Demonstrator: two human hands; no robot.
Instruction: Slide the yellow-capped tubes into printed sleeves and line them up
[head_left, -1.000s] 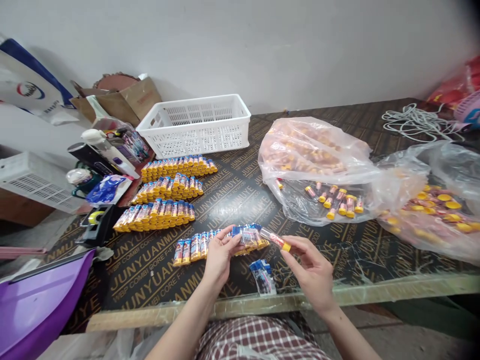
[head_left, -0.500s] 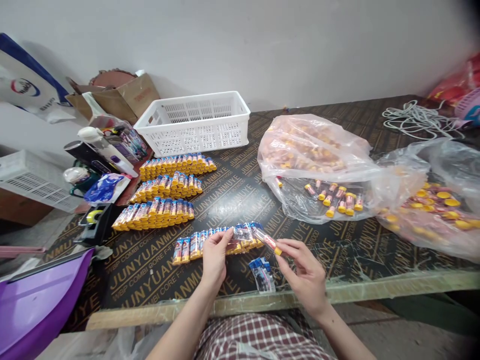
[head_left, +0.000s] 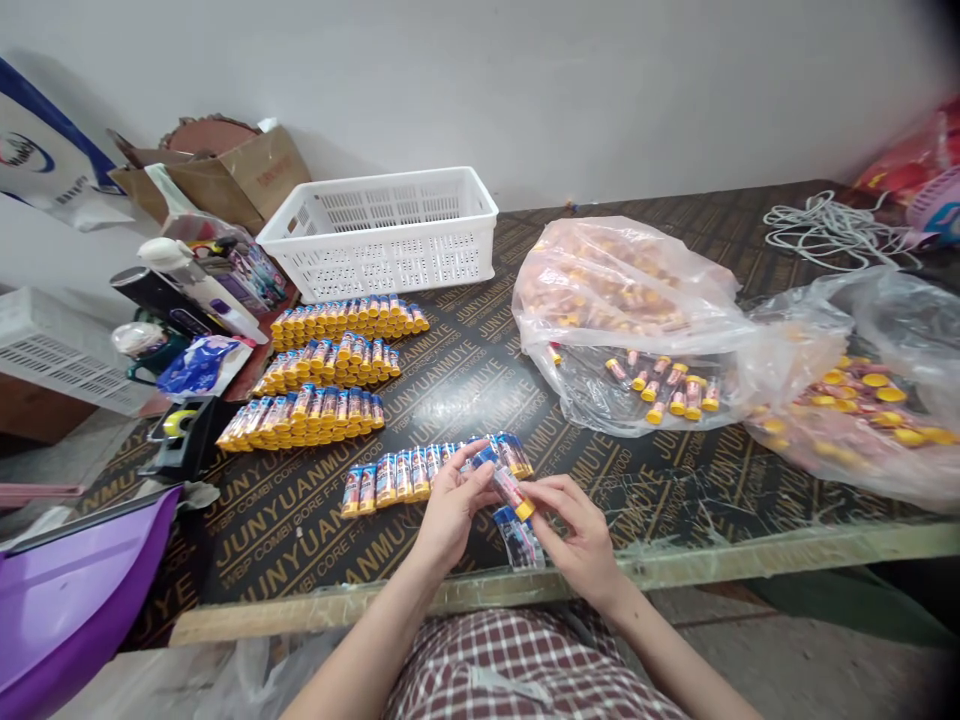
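Note:
A small tube with a yellow cap (head_left: 510, 490) is held at a tilt between my two hands, above the table. My left hand (head_left: 452, 505) pinches its upper end, where a clear wrapper with blue print surrounds it. My right hand (head_left: 574, 530) grips near the yellow cap with thumb and fingertips. Just below lie several flat clear wrappers with blue print (head_left: 519, 540) near the table edge. Behind my hands runs a row of wrapped tubes (head_left: 403, 475), partly hidden by my left hand.
Stacked rows of wrapped tubes (head_left: 304, 418) lie left, before a white plastic basket (head_left: 390, 245). Right are a translucent bag of tubes (head_left: 626, 290) and a second bag (head_left: 892, 455). A tape dispenser (head_left: 184, 440), a purple dustpan (head_left: 82, 600) and bottles (head_left: 199, 290) line the left side.
My hands have come together. The tube, earlier in my right hand beside a separate clear wrapper in my left, now sits at least partly inside the wrapper.

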